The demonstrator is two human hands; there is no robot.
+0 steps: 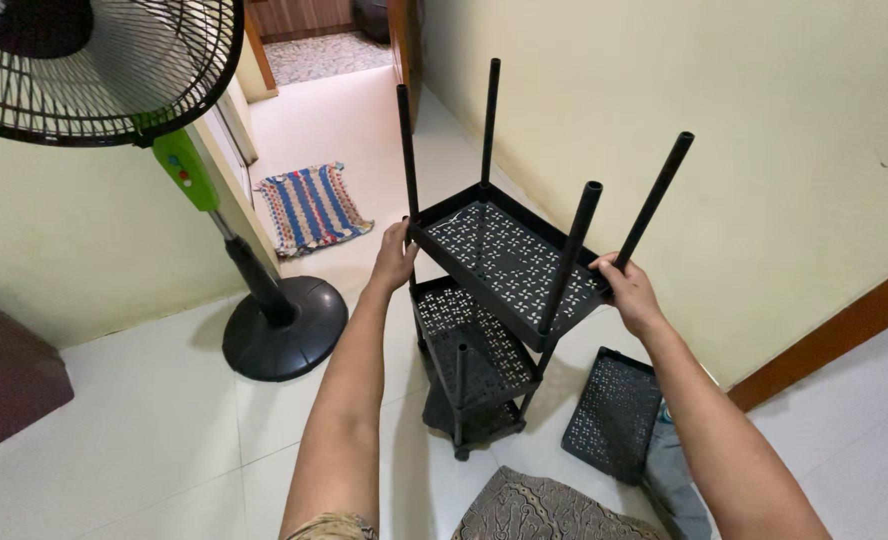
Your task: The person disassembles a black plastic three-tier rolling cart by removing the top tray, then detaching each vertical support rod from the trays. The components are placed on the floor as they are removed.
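Observation:
A black plastic shelf rack stands on the white tiled floor in front of me. Its top perforated tray [509,262] carries four upright black poles [572,252] and sits tilted above a lower perforated tray [469,335]. My left hand [395,256] grips the top tray's left corner by a pole. My right hand [627,289] holds the tray's right corner at the base of another pole. A bottom tray with a small wheel [461,452] shows underneath.
A spare black perforated tray [614,412] lies on the floor to the right, by a blue cloth [676,478]. A standing fan [264,290] with a round black base is at left. A striped mat [310,205] lies farther off. A patterned cushion [544,510] sits near me.

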